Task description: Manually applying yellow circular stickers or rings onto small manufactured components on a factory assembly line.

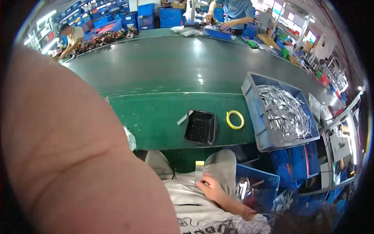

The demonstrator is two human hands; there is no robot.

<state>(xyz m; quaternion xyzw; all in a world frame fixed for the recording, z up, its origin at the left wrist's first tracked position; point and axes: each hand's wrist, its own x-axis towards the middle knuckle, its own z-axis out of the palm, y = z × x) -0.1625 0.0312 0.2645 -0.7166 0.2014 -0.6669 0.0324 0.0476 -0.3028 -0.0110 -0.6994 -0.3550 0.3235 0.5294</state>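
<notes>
Above your lap, your right hand (211,188) is closed on a flat strip (199,175), thumb and fingers pinching its lower part; the strip stands roughly upright, its yellow end (199,163) at the top. Your left arm (74,148) fills the left of the view, very close to the camera; the fingers there are out of sight, so you cannot tell how far open that hand is or whether it has hold of anything. In front of you on the green counter (156,130) sits a black tray (214,128) with small black bits (200,130) in it, a small grey piece (183,119) at its far left corner. Just right of the tray lies a yellow ring (228,120), and beyond that a tilted bin (253,113) full of silver strips (286,113). Across from you, a person in a blue shirt (238,9) handles things
</notes>
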